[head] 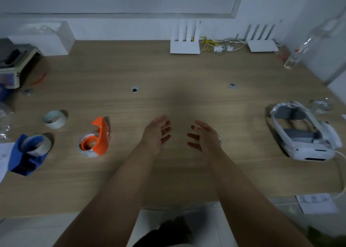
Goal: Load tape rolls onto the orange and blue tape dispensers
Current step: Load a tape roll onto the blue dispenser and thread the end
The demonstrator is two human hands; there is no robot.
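Our left hand (pixel 156 132) and right hand (pixel 203 136) hover spread and empty over the middle of the tabletop (pixel 187 74); everything lies off to our left, the orange dispenser (pixel 97 139) nearest the left hand, the blue dispenser (pixel 28 153) and loose tape roll (pixel 55 119) farther out.

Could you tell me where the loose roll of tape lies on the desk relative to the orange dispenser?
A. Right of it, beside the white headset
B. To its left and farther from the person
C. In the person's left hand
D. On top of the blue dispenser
B: the loose roll of tape lies alone on the desk, left of the orange dispenser and farther back.
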